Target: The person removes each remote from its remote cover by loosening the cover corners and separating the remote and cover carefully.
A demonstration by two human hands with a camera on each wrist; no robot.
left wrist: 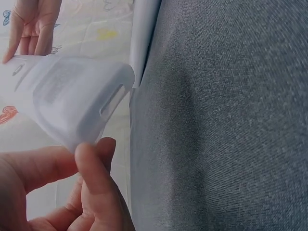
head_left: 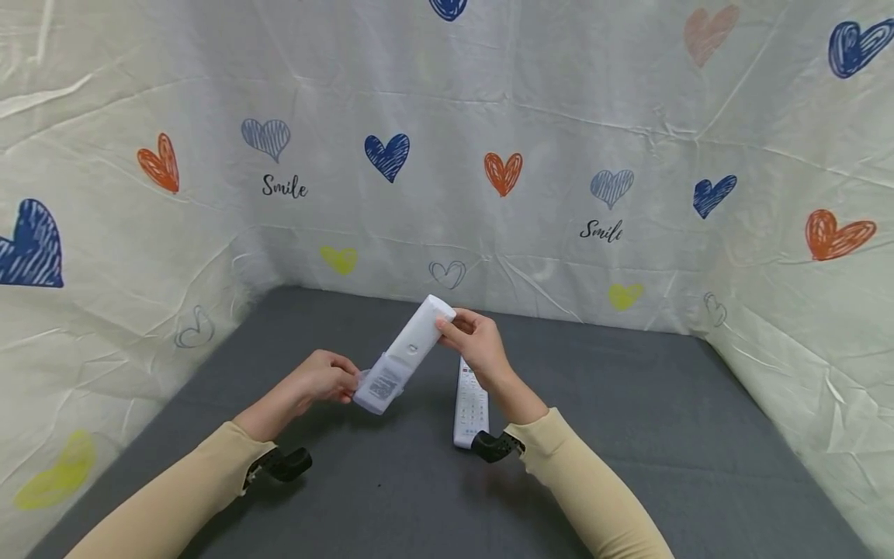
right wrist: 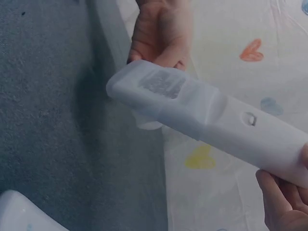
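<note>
A white remote control (head_left: 423, 330) is held up at a slant above the table, its back with a small latch facing up. Around its lower end sits a translucent soft cover (head_left: 382, 382), through which a printed label (right wrist: 161, 84) shows. My left hand (head_left: 323, 379) pinches the cover's edge between thumb and finger at that end. The upper end is gripped by my right hand (head_left: 478, 345), thumb on one face. In the left wrist view, a slot (left wrist: 113, 98) shows in the cover's end. Below my right hand, a second white remote (head_left: 471, 407) lies buttons up.
The dark grey tabletop (head_left: 391, 481) spreads under both hands. A pale cloth backdrop (head_left: 447, 210) with printed hearts rises behind and at the sides. Black wrist cameras (head_left: 288, 464) hang beneath both wrists, the right one close to the second remote.
</note>
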